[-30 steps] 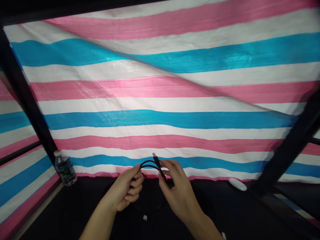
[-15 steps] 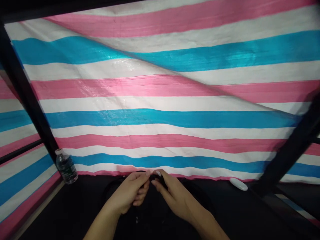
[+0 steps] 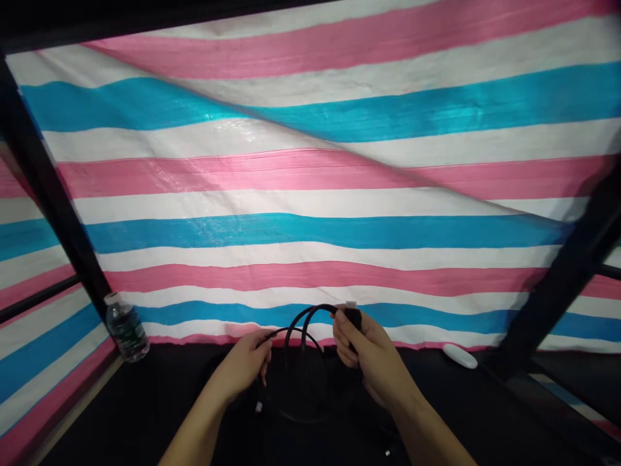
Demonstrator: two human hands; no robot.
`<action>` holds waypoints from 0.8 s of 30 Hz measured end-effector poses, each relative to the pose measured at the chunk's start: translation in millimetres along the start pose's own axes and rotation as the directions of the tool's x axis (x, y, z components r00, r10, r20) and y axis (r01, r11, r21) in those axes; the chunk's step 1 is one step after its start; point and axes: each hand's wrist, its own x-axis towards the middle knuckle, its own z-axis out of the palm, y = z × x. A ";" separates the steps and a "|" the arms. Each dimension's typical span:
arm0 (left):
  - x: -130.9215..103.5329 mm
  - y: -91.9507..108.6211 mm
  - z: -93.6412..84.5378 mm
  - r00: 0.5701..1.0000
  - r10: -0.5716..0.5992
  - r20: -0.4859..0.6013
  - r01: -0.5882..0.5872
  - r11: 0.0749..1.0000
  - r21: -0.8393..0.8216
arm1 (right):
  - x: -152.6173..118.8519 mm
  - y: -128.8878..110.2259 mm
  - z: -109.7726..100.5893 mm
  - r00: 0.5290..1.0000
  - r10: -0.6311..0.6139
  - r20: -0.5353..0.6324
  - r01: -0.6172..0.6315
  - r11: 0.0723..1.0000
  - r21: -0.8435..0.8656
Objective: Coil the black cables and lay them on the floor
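A black cable arches in loops between my two hands above the black surface. My right hand is closed around part of it, together with a black connector that has a pale tip pointing up. On the other side, my left hand pinches a thinner stretch of the cable. Below my left hand a small metal plug shows. Another small metallic end lies near my right forearm. Lower loops blend into the dark surface.
A clear plastic bottle stands at the left back corner. A white oval object lies at the right back, beside a black post. Behind the black tabletop hangs a striped sheet.
My hands have moved apart, the right one rightward and up. Cable loops and the black connector with the pale tip now show between and in them.
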 end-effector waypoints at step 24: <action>-36.2 38.2 2.3 0.959 0.147 -0.240 -0.062 0.942 0.331 | -6.6 -2.3 8.4 0.996 -0.088 -0.015 0.084 0.984 -0.157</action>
